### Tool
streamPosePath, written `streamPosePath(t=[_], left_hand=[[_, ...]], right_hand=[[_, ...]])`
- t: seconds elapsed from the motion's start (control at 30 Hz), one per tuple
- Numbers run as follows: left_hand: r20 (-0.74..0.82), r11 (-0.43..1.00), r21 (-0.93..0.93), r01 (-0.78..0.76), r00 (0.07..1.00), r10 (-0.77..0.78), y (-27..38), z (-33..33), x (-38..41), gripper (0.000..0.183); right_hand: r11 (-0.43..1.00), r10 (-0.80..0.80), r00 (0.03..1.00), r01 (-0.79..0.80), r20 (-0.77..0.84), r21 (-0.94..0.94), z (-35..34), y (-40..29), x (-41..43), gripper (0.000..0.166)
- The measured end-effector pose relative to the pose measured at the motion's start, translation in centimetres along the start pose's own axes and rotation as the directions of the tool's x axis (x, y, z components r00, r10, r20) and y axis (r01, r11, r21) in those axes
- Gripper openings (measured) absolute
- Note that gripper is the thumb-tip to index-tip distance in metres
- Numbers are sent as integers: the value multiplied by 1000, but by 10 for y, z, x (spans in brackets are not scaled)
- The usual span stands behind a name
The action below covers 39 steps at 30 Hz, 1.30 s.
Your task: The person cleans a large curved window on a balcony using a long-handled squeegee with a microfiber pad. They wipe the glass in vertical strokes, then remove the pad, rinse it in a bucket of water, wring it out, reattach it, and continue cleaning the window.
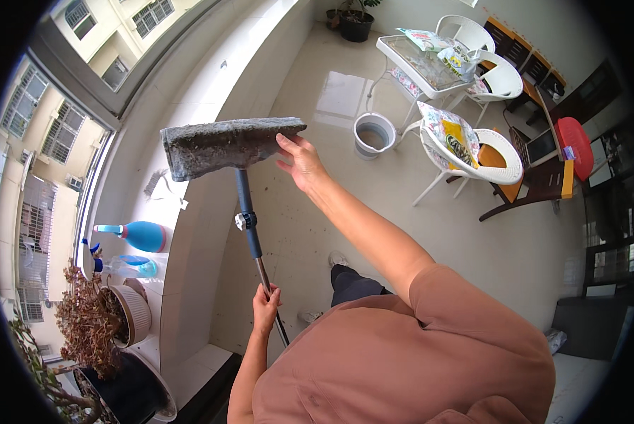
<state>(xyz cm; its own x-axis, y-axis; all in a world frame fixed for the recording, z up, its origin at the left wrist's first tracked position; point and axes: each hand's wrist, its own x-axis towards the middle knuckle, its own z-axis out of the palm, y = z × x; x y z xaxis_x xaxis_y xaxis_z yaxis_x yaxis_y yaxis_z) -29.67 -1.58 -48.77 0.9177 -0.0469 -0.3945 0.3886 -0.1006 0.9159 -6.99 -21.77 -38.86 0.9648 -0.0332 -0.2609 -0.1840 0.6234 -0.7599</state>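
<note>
My left hand (266, 307) is wrapped around the metal pole (264, 273) of a window squeegee or washer, below its dark blue grip (244, 192). On the grip sits a collar with a white knob (240, 221). At the pole's top, a wide head wears a grey, fuzzy, dirty-looking cloth pad (216, 143), raised beside the window ledge. The spread fingers of my right hand (303, 164) touch the right end of this pad. Whether they pinch it is unclear.
The tiled ledge (203, 85) bears a brush (155, 183), blue spray bottle (144, 236), clear spray bottle (131, 266) and potted dried plant (91, 318). A bucket of murky water (372, 135) stands on the floor by a white chair (494, 153) and glass-topped table (386, 45).
</note>
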Motion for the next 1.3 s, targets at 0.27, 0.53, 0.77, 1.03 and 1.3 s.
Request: streamPosePath(t=[0.27,0.53,0.77,1.03,1.3], left_hand=[[-28,985,29,168,986,-167,-20,23,16,9],[-80,954,206,219,975,-206,-21,42,30,12],[-97,954,146,261,964,-249,-17,29,39,12],[-73,926,273,259,966,-248,-46,0,52,12],[-123,795,522,308,950,-286,-58,-14,67,16]], right_hand=[[947,231,972,-233,34,223,-69,-13,22,26],[962,228,970,-212,-79,174,-120,-47,51,13],[961,238,971,-233,-18,151,-123,-67,72,13],[987,94,994,-84,-64,140,-119,-108,106,20],[975,-21,982,62,-189,211,-152,-119,128,15]])
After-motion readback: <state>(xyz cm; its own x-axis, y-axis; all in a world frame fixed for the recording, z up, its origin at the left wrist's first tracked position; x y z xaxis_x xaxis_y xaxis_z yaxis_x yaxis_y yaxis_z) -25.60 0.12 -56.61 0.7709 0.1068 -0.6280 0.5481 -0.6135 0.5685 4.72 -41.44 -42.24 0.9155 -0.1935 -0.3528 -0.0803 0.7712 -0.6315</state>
